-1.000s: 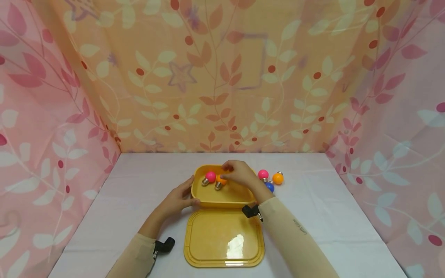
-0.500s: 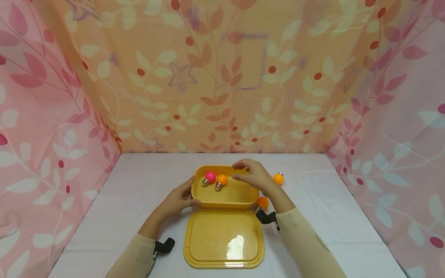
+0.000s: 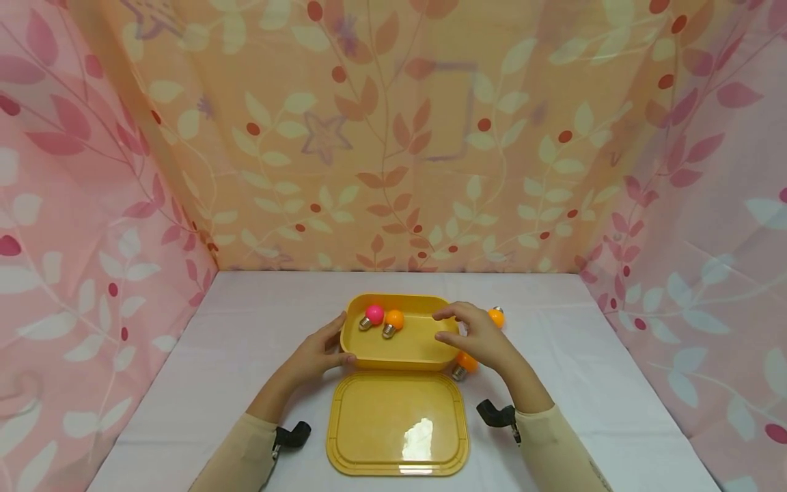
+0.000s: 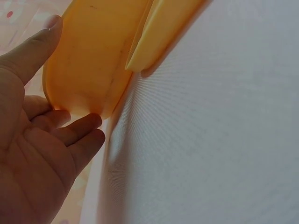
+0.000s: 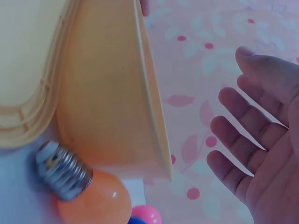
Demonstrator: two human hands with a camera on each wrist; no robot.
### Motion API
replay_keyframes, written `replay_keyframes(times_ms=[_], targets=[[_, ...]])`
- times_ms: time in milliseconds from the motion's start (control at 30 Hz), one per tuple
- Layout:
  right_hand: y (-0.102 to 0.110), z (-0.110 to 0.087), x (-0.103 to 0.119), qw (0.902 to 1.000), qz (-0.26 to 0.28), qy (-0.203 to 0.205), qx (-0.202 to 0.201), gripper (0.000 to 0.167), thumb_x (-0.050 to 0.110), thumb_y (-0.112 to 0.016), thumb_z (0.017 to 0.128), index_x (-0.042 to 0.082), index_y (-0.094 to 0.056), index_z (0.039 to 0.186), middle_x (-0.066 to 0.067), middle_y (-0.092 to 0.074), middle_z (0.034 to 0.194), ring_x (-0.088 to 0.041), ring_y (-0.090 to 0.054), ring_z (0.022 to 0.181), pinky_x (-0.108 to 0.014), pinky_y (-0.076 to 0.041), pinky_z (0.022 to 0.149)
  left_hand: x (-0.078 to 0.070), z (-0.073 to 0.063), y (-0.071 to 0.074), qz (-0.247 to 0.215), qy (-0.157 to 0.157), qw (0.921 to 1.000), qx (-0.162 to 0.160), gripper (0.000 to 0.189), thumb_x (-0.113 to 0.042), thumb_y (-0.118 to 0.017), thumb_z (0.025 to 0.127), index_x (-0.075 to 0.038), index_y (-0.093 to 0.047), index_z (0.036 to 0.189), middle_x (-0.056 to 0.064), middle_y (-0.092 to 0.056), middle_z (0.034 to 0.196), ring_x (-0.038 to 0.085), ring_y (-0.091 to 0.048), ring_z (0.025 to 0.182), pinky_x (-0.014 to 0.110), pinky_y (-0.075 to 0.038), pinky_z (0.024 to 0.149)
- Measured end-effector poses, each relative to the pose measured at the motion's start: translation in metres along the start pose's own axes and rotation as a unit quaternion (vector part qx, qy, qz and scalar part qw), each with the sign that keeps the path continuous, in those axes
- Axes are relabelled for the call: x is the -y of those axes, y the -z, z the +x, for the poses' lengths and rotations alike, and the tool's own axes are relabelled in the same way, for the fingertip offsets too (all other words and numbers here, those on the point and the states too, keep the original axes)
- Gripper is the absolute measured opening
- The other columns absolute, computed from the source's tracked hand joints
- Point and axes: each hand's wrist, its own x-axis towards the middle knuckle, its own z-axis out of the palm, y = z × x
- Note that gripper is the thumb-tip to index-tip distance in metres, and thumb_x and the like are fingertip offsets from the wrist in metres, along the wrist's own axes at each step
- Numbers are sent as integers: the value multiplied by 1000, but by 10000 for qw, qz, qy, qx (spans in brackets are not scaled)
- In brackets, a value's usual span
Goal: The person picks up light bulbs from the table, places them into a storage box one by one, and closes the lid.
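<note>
My left hand (image 3: 316, 352) holds the left end of a yellow plastic box (image 3: 399, 364), thumb toward its front wall and fingers along the side. In the left wrist view, the fingertips (image 4: 96, 120) touch the box's end wall. A pink light bulb (image 3: 374, 315) and an orange light bulb (image 3: 394, 319) lie inside the box, metal bases toward the front left. Over the box's right end hovers my right hand (image 3: 486, 338), fingers apart and holding nothing. Another orange bulb (image 3: 466, 362) lies outside, by the box's front right corner.
A yellow lid (image 3: 396, 424) lies flat in front of the box. Beyond the right hand is one more orange bulb (image 3: 496, 317). The right wrist view also shows a pink bulb (image 5: 148, 214) and a blue bulb (image 5: 136, 220), hidden by the hand in the head view.
My right hand has let go of the orange bulb inside the box and drawn back to the right, over the box's right end. My left hand has stayed at the box.
</note>
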Motion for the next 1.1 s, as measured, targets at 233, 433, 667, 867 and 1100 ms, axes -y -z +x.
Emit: replay_keyframes(times_ms=[233,433,667,867,1100], targets=[[4,-10,-9,9999,151,48,-36,27,33,-80,91,27,-72,116,4,-70,119,-36,-62,119,-57,-49,107,-1,0,-2,-60,49,10000,-61,102,-37,-84,85,-22,-21,165,-3,-20,170,24,-32,153,47,-26,124],[0,-14,-15,9999,145,-6,-59,28,29,-80,91,26,-72,117,2,-70,119,-37,-62,117,-61,-50,104,-1,-2,0,-31,69,10000,6,105,-42,-84,84,-22,-21,165,-3,-21,170,24,-29,154,46,-25,125],[6,-12,-19,9997,22,39,-251,31,30,-81,90,23,-72,118,7,-68,122,-31,-62,115,-56,-53,101,-1,-4,2,29,56,10000,-36,106,-47,-83,83,-24,-20,165,-4,-21,170,24,-28,155,48,-25,125],[15,-10,-35,9978,233,-277,-550,31,25,-81,90,16,-73,119,-1,-70,125,-34,-62,119,-64,-47,106,1,-6,6,84,36,9999,-128,102,-41,-82,86,-24,-20,165,-3,-20,170,25,-28,155,49,-24,125],[24,-22,-71,9907,-128,-1133,-740,40,35,-78,92,15,-70,125,-4,-69,125,-33,-58,124,-63,-45,108,-1,-3,2,40,13,10000,27,102,-41,-82,86,-22,-20,165,-3,-20,170,24,-30,154,46,-26,125]])
